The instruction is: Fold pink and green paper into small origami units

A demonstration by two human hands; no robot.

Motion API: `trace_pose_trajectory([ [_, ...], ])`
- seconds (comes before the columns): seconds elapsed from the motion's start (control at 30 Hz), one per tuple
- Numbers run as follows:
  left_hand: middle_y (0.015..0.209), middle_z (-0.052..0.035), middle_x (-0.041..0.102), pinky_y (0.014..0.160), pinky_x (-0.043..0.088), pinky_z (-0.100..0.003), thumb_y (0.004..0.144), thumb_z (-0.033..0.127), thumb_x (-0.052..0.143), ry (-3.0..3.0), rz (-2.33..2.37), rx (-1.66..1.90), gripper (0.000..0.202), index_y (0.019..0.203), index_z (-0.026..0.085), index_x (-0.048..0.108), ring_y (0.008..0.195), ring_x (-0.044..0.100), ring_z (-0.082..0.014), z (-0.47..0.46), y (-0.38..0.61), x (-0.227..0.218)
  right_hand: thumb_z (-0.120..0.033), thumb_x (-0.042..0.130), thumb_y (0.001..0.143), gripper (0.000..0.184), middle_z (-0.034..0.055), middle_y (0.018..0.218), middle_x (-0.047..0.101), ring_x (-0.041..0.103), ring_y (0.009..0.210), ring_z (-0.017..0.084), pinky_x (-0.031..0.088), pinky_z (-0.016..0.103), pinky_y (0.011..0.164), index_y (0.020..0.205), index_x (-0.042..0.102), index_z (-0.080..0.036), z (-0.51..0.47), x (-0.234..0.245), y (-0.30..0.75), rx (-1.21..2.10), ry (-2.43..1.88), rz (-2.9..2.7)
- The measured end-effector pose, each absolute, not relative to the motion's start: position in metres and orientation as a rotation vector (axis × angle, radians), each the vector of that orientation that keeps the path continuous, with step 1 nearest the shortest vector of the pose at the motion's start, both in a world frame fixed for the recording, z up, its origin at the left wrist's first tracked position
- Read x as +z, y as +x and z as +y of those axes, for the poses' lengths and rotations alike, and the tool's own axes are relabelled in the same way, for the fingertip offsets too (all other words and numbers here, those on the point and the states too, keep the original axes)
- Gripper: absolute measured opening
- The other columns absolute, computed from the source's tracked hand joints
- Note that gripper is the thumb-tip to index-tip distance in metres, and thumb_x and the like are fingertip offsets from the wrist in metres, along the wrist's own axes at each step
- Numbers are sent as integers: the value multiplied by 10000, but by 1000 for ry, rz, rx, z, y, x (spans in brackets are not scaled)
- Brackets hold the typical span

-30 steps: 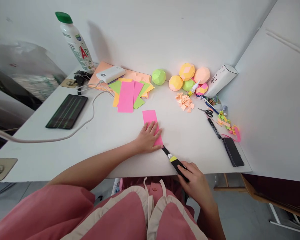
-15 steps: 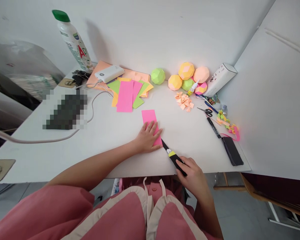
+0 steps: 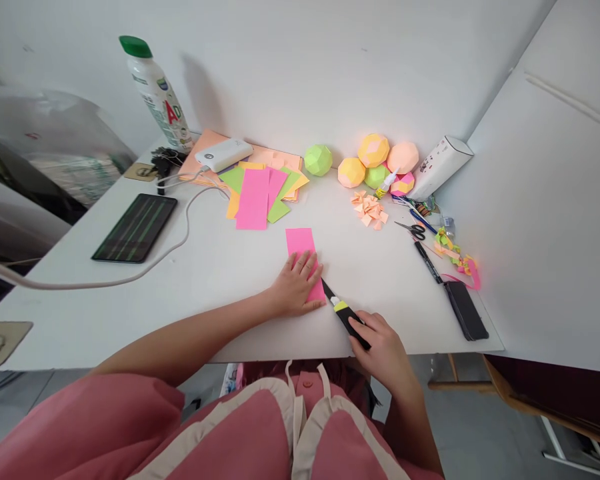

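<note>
My left hand (image 3: 296,287) lies flat, fingers spread, on the near end of a pink paper strip (image 3: 301,243) on the white table (image 3: 220,287). My right hand (image 3: 380,343) is closed round the black handle of a utility knife (image 3: 344,315) with a yellow slider. The knife's tip touches the strip's near right corner, just beside my left fingers.
Behind lie a fan of pink, green and orange paper sheets (image 3: 257,190), a white power bank (image 3: 223,155) with cable, a phone (image 3: 135,227), a bottle (image 3: 155,93), paper polyhedron balls (image 3: 375,160), folded orange pieces (image 3: 370,207), scissors (image 3: 414,229), a pen (image 3: 427,260) and paper scraps (image 3: 455,253) to the right.
The knife and my right hand have slid slightly up and left toward the strip's corner. My left hand stays pressed on the pink strip.
</note>
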State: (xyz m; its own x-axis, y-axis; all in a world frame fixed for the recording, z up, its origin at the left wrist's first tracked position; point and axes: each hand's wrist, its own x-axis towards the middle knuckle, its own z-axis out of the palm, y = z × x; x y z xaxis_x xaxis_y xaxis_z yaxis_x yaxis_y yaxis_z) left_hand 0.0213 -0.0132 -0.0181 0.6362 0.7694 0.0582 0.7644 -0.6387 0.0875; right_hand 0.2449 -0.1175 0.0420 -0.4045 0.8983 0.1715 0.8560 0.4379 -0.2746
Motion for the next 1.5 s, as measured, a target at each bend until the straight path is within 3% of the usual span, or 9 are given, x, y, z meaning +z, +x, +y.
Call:
trace_pose_trajectory([
  [0.1, 1490, -225, 311, 1118, 104, -554, 871, 681, 311, 2817, 1293, 209, 829, 1401, 49, 394, 1406, 186, -401, -23, 23, -19, -152, 497, 860, 318, 100, 1124, 652, 609, 960, 231, 578, 407, 803, 1131, 652, -212, -130, 44, 249, 233, -1500, -2401],
  [0.27, 1352, -194, 505, 1034, 325, -473, 926, 485, 400, 2839, 1211, 261, 522, 1201, 87, 595, 1260, 428, -356, -15, 19, -9, -133, 498, 858, 328, 98, 1152, 641, 602, 990, 236, 580, 404, 815, 1146, 635, -211, -143, 45, 252, 245, -1521, -2410],
  [0.33, 1326, -180, 528, 1029, 347, -459, 909, 499, 439, 2844, 1162, 278, 501, 1156, 101, 617, 1232, 455, -343, -7, 16, -8, -131, 499, 856, 327, 97, 1145, 643, 602, 991, 240, 581, 405, 812, 1141, 637, -211, -141, 44, 252, 237, -1519, -2414],
  [0.57, 1473, -199, 362, 1137, 203, -478, 890, 588, 401, 2793, 1296, 325, 660, 1289, 78, 527, 1397, 267, -332, -1, 13, -22, -121, 488, 853, 341, 92, 1146, 652, 605, 984, 238, 579, 418, 802, 1130, 657, -227, -119, 36, 252, 163, -1480, -2358],
  [0.83, 1494, -215, 304, 1159, 127, -457, 915, 587, 336, 2796, 1329, 261, 753, 1411, 21, 380, 1417, 210, -337, 2, 14, -24, -125, 508, 855, 313, 113, 1199, 632, 550, 1119, 278, 489, 519, 921, 1121, 650, -210, -118, 30, 256, 87, -1408, -2250],
  [0.93, 1499, -220, 285, 1159, 120, -469, 921, 589, 317, 2802, 1315, 251, 759, 1418, 17, 365, 1419, 200, -343, 2, 14, -25, -123, 495, 863, 326, 111, 1110, 665, 609, 1033, 242, 530, 445, 864, 1135, 638, -232, -144, 38, 268, 352, -1284, -2107],
  [1.1, 1506, -227, 258, 1157, 118, -478, 925, 587, 309, 2795, 1303, 257, 761, 1421, 11, 356, 1417, 198, -353, 2, 14, -26, -231, 505, 869, 234, 61, 909, 723, 677, 779, 181, 568, 286, 665, 996, 701, -219, -183, 23, 292, 1419, -1435, -1967],
  [1.23, 1502, -235, 260, 1154, 123, -478, 923, 586, 310, 2802, 1304, 260, 762, 1415, 5, 363, 1416, 202, -353, 3, 14, -25, -288, 551, 791, 246, 83, 824, 728, 686, 729, 222, 568, 320, 598, 945, 688, -154, -185, -18, 300, 1350, -1741, -1411],
  [1.5, 1504, -234, 260, 1147, 135, -470, 918, 606, 284, 2811, 1316, 261, 779, 1411, 10, 371, 1409, 223, -354, 3, 14, -25, -299, 685, 745, 399, 123, 1224, 636, 581, 1149, 284, 514, 381, 865, 1130, 636, -210, -189, -6, 298, 1674, -1629, -958],
])
